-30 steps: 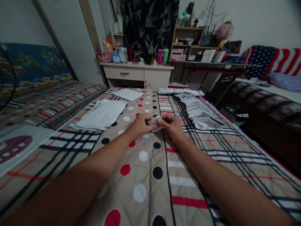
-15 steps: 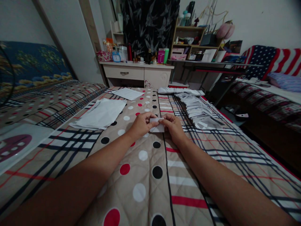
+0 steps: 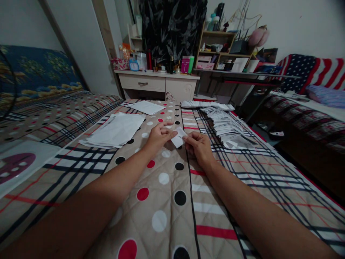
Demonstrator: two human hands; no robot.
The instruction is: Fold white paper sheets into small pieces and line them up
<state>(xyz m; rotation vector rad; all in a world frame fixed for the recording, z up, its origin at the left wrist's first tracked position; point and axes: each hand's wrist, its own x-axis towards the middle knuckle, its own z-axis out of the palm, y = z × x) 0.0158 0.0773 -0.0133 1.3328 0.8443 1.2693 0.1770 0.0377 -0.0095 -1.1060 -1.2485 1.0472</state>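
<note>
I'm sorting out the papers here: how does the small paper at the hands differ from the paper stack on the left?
The small paper is much smaller than the paper stack. The right hand pinches the small paper and the left hand touches it, while the paper stack lies on the quilt, untouched. Both look white.

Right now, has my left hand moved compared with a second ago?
Yes, your left hand has shifted slightly forward, toward the dresser, judged against the white bedspread dot, partly covered before and uncovered now.
</note>
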